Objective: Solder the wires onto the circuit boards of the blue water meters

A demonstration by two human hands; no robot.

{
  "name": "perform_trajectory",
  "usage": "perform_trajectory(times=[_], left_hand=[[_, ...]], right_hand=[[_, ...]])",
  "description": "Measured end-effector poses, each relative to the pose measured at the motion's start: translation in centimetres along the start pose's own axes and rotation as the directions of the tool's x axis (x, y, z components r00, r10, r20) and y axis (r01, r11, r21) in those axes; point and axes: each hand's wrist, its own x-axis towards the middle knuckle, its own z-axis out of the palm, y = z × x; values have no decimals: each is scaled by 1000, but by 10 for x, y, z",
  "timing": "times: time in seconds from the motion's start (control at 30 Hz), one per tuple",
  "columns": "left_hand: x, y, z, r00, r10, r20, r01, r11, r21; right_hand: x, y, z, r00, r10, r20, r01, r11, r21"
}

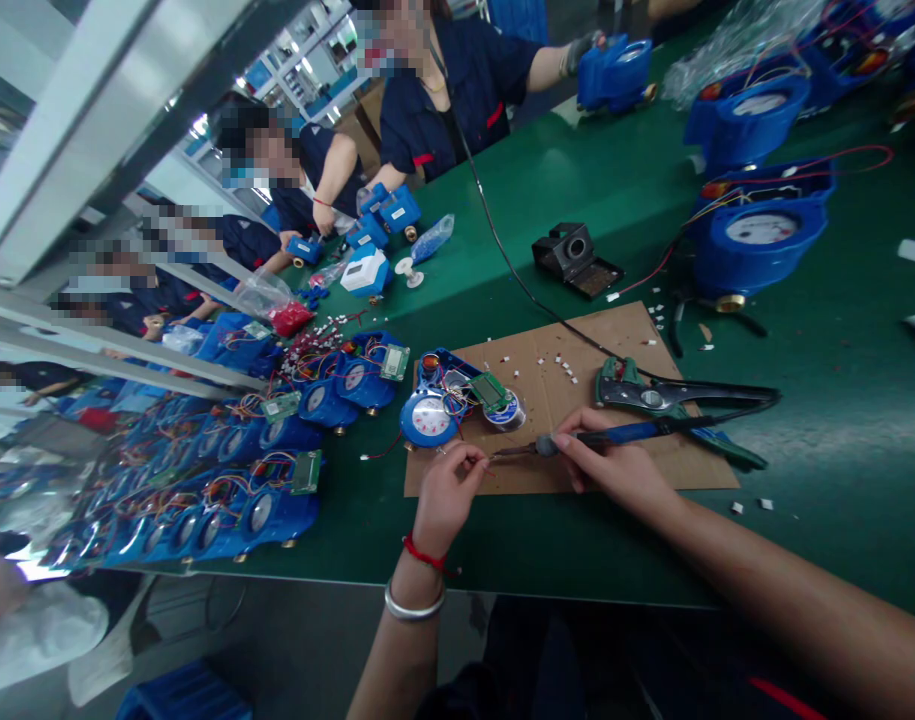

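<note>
My right hand [603, 462] is closed round the handle of a soldering iron [614, 434], whose tip points left. At that tip, my left hand [449, 490] pinches what look like thin wires; the fingers partly hide them. Just beyond it a blue water meter [428, 416] lies on a cardboard sheet [577, 400], its housing uncovered. A green circuit board [490, 391] with a small display rests by a solder spool [508, 414], wired to the meter. Right of these lie green-handled wire strippers [652, 398], partly under the iron's cable.
Several blue meters [254, 510] with boards and wires stand in rows at left. More meters [757, 235] sit at right, near black-handled pliers [678, 325]. A black soldering stand [577, 258] is behind the cardboard. Co-workers [449, 90] sit across the green table [494, 250]. A metal frame [89, 110] slants overhead.
</note>
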Motion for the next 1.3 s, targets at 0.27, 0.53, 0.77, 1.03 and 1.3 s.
perform_trajectory(times=[0.27, 0.53, 0.77, 1.03, 1.3], left_hand=[[-2, 2, -3, 997, -79, -20, 75, 988, -137], [-8, -6, 1, 983, -169, -66, 126, 898, -422], [-18, -7, -4, 982, -119, -143, 29, 857, -514], [-25, -12, 7, 958, -112, -265, -65, 814, -578], [-4, -38, 12, 974, -65, -218, -43, 887, -459]], right_hand=[[-1, 0, -6, 998, -50, -44, 53, 996, 73], [10, -17, -31, 868, -343, -358, 364, 931, -10], [75, -42, -101, 751, -529, -395, 336, 821, -461], [124, -10, -137, 834, -542, -101, 295, 595, -748], [115, -22, -154, 891, -453, -15, 302, 617, -727]])
